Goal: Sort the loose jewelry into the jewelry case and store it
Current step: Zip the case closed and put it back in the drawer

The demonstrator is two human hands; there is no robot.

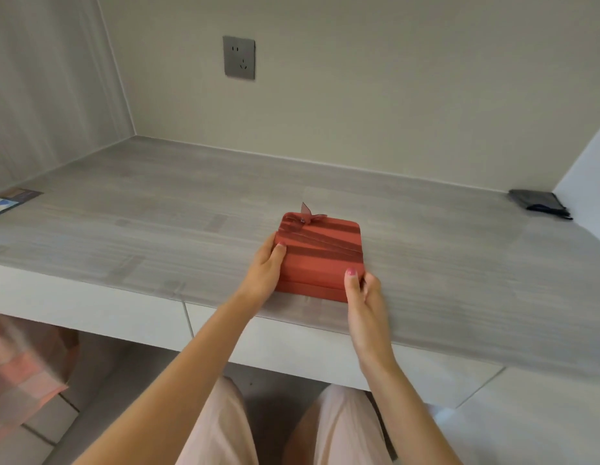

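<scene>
The red jewelry case is closed, so I cannot see what it holds. It sits on the grey counter near the front edge, a ribbon bow at its 11 o'clock corner. My left hand grips the case's left side, thumb on the lid, fingers hidden behind it. My right hand pinches its near right corner. A dark pouch, perhaps fabric, lies at 2 o'clock; a card at 9 o'clock is cut off.

I stand at a built-in desk in a home alcove, a wall socket above it.
</scene>
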